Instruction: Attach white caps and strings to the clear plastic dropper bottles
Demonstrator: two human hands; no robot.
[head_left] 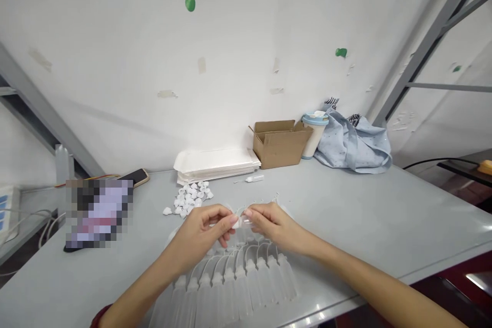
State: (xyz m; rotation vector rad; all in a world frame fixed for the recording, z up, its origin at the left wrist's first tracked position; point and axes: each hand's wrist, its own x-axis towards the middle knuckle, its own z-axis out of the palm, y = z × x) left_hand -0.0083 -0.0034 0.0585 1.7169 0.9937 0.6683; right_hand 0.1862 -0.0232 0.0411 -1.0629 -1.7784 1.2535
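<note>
My left hand (213,223) pinches a small white cap (237,222) at the mouth of a clear tube (246,221). The tube's body is in my right hand (269,223), its fingers closed round it. Both hands meet above the grey table. Below them lies a row of clear tubes (230,287) with white caps and thin curved strips. More tubes lie partly hidden under my hands. Behind my left hand is a pile of loose white caps (190,197). A single tube with a thin tail (254,179) rests farther back.
Along the wall stand a stack of flat white boxes (217,163), an open cardboard box (282,146), a lidded cup (313,136) and a blue cloth bag (353,143). At the left are a blurred screen (100,212) and a dark phone-like object (136,177).
</note>
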